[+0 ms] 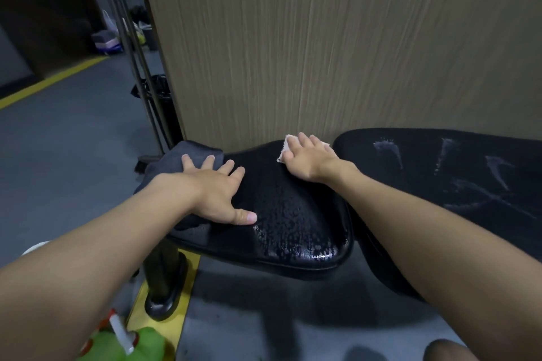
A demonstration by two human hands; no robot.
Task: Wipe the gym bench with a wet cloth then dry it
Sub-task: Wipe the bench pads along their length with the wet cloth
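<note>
— Two cloths on the desk [296, 223], one under each hand?
— Yes. Grey cloth [187, 155] at the desk's left end, under the left hand [214, 193]; white cloth [285, 149] at the desk's far edge, under the right hand [305, 160].
— Gripping them?
— No. Fingers [234, 165] straight and spread on both sides, pressing flat, nothing clenched. Probably flattened so as to drive a wide patch of cloth across the desk.
— Why two at once?
— By the task, one wet, one for drying. Matte strip just beside the grey cloth, so probably grey for drying; not certain.
— How far along?
— Water beaded across the desk's middle, streaks on the back pad [440, 184] to the desk's right. Wetting seemingly done, drying barely begun.
— Any risk?
— Grey cloth hanging partly off the desk's left end; liable to slide to the floor [73, 141].
</note>
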